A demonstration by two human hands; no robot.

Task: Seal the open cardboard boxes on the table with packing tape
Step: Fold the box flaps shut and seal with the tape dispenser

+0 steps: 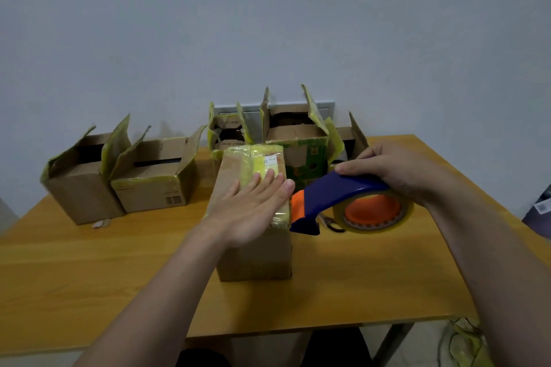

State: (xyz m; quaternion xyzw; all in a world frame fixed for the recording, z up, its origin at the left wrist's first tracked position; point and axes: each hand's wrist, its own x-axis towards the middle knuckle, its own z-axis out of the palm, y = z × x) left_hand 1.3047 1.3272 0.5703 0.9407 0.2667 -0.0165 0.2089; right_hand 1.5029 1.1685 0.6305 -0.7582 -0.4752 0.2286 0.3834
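Brown box (253, 253) in the middle of the table (119, 262), long side running 6 to 12 o'clock.
The left hand (253, 205) lies flat on its taped top, hiding part. At 3 o'clock, the right hand (396, 170) grips the blue tape gun (337, 197), nose pointing to 9 o'clock. The label (269, 161) is too blurry.

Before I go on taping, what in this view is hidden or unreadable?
Head view only.
Front box top: its near end lies under the left hand.
Label on it: too small to read.
Rightmost open box: partly behind the right hand and tape dispenser.
Dark object below the dispenser: mostly hidden by it.
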